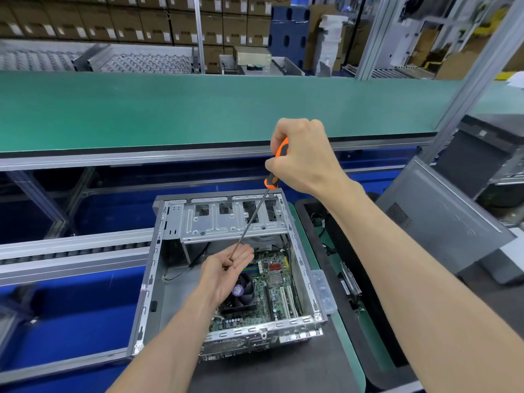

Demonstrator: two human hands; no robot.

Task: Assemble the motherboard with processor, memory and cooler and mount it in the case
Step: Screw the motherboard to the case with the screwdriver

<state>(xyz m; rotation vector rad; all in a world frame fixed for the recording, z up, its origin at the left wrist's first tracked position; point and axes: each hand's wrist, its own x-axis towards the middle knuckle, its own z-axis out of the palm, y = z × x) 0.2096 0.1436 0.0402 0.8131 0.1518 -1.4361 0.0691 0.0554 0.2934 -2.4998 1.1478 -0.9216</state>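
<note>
An open grey metal case (pixel 158 279) lies on the bench with the green motherboard (pixel 272 287) inside it. A black cooler fan (pixel 241 293) sits on the board, partly hidden by my left hand. My right hand (pixel 306 157) grips the orange-and-black handle of a long screwdriver (pixel 252 219) above the case. The shaft slants down to my left hand (pixel 226 268), held palm up with fingers nearly straight above the board. The tip touches that palm. Something small and dark lies at the tip; I cannot tell what.
A clear plastic parts box (pixel 323 290) clings to the case's right wall. A black tray (pixel 348 268) with cables lies to the right, and a grey case panel (pixel 442 222) leans beyond it. A green conveyor belt (pixel 198 109) runs behind; a roller track (pixel 71 251) lies left.
</note>
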